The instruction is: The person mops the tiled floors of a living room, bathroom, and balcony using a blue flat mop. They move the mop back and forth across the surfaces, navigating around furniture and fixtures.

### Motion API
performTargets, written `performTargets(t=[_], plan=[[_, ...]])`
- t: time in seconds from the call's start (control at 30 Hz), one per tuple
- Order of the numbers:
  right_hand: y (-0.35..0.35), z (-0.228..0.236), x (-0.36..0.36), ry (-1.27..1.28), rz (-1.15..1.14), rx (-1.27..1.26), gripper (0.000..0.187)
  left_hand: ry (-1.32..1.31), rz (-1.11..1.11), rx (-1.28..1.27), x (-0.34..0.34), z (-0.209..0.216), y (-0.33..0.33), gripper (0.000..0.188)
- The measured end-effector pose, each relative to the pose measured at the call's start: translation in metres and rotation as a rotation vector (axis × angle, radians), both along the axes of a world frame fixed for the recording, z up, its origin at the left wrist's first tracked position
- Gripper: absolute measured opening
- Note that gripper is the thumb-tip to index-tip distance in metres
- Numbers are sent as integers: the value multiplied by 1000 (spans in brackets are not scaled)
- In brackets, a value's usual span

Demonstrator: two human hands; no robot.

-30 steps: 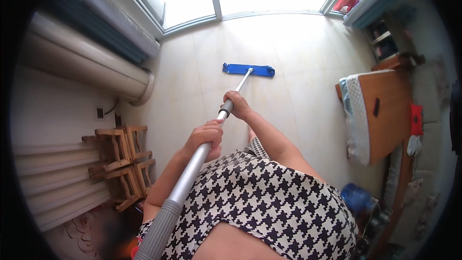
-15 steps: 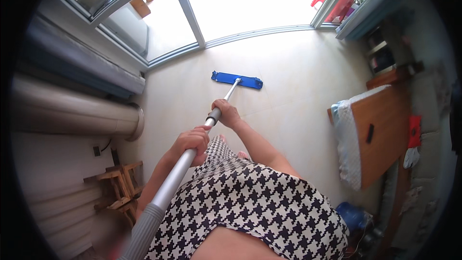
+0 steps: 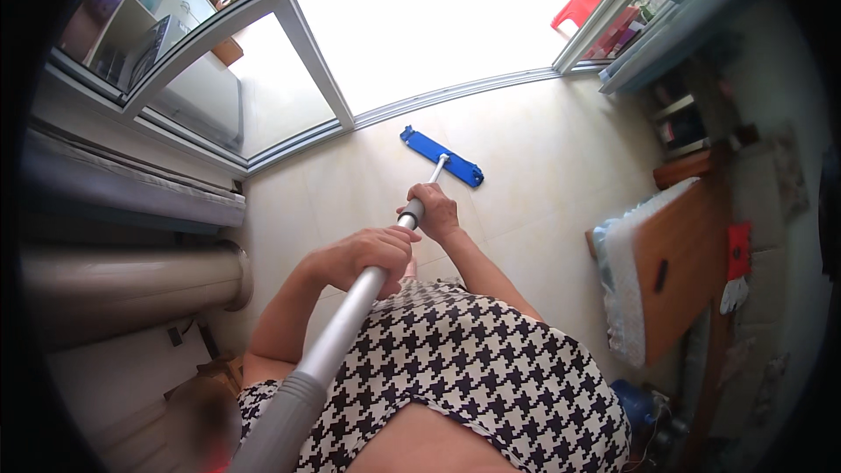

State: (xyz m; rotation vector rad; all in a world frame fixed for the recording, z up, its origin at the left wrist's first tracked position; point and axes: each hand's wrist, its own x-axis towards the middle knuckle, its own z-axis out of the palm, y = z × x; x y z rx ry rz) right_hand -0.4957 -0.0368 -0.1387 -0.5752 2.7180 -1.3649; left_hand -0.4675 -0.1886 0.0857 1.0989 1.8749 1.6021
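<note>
A flat mop with a blue rectangular head [image 3: 441, 156] rests on the pale tiled floor [image 3: 517, 201], a short way in front of the sliding door's track. Its silver pole [image 3: 343, 326] runs back toward me, ending in a grey ribbed grip [image 3: 282, 416] at the lower left. Wrapped round the middle of the pole is my left hand [image 3: 363, 256]. Farther down toward the head, my right hand [image 3: 433, 210] closes round the pole by a grey collar. The mop head lies slanted, its left end farther from me than its right.
Glass sliding doors [image 3: 317, 52] stand ahead, open onto a bright area with a red stool [image 3: 576, 10]. On the right is a wooden table [image 3: 679, 276] with a white lace cloth. A beige cylindrical appliance [image 3: 131, 276] and curtains [image 3: 131, 175] line the left. A blue container [image 3: 632, 403] sits lower right.
The mop head has turned clockwise and shifted slightly right. Both hands have moved right with the pole, still gripping it. My view has turned a little.
</note>
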Motion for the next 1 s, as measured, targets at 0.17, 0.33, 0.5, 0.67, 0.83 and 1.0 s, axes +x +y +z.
performTargets(t=[0.17, 0.33, 0.5, 0.67, 0.83, 1.0], plan=[[13, 4, -4, 151, -38, 73, 35, -15, -109, 65, -12, 0, -12, 26], [32, -5, -1, 90, -36, 37, 17, -45, 253, 169, -3, 0, 3, 35], [40, -29, 1, 9, 14, -19, 25, -124, 385, 382, -5, 11, -2, 34], [16, 43, -18, 84, 233, -126, 28, 86, 222, 388, 10, 73, -53, 26], [17, 53, -38, 92, 335, -72, 26, 171, 140, 304, 20, 79, -60, 31], [23, 17, -57, 66, 312, -5, 24, 166, 358, 279, 13, 40, -33, 30]])
